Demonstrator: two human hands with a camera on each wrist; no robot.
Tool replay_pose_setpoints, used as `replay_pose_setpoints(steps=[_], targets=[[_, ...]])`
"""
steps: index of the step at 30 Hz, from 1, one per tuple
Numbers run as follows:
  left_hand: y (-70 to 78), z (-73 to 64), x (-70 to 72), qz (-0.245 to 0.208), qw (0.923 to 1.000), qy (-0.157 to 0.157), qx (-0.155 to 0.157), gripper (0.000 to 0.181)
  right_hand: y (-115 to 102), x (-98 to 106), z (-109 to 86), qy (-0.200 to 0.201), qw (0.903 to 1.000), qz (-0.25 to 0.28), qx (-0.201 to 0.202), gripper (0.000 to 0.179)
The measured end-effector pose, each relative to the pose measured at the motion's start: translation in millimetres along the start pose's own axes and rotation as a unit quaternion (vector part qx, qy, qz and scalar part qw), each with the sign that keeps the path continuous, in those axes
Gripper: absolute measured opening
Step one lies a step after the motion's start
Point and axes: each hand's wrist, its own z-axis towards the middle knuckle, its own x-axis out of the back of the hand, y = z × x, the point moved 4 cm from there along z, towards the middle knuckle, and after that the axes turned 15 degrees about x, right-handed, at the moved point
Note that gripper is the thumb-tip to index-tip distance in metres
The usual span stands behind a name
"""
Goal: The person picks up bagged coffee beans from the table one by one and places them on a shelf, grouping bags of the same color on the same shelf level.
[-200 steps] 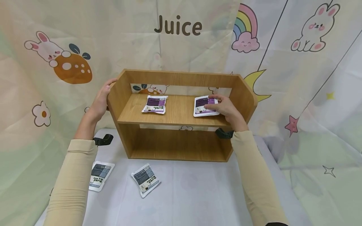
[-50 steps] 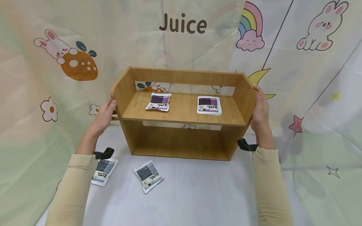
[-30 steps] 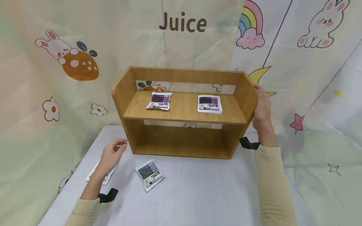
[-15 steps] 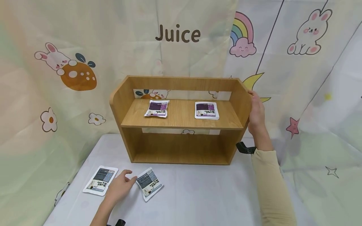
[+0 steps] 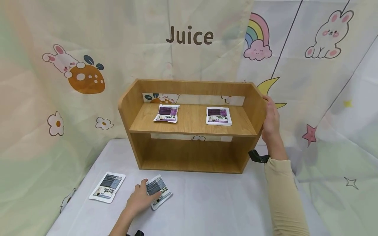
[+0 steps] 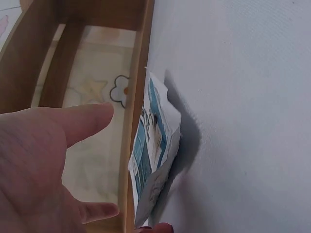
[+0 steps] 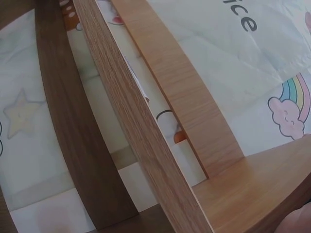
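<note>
In the head view, my left hand (image 5: 140, 198) reaches over a white packet (image 5: 160, 189) with a grey-blue label, lying on the table in front of the wooden shelf (image 5: 192, 130). Its fingers are spread, the thumb over the packet's face and the other fingertips near its left edge. The left wrist view shows the same packet (image 6: 155, 141) tilted, with thumb and fingers apart around it. My right hand (image 5: 271, 121) holds the shelf's right side panel from outside; only a bit of that hand shows in the right wrist view. Two purple-labelled packets, left (image 5: 167, 113) and right (image 5: 218, 116), lie on the upper board.
Another grey-blue packet (image 5: 107, 187) lies on the white-covered table (image 5: 206, 203) to the left. A printed cloth backdrop (image 5: 189, 59) hangs behind the shelf. The shelf's lower board (image 5: 192, 160) stands close behind the packet under my left hand.
My right hand went from the right purple packet to the side panel. My left hand let go of the shelf's left side and came down to the middle table packet.
</note>
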Motion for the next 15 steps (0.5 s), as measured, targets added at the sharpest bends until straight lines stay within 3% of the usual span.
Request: replay_pose_setpoints(steps=[5,15], targets=[[5.1,0.3,-2.7,-0.012,0.9999,0.01,-0.007,0.102,-0.2,1.0,-0.9,0.003,0.9999,0.008,0.005,0.049],[10.6,9.8,-8.5,-0.069,0.9962,0.012,-0.052,0.093,0.9,0.7,-0.2,-0.001,0.9998,0.012,0.014,0.048]])
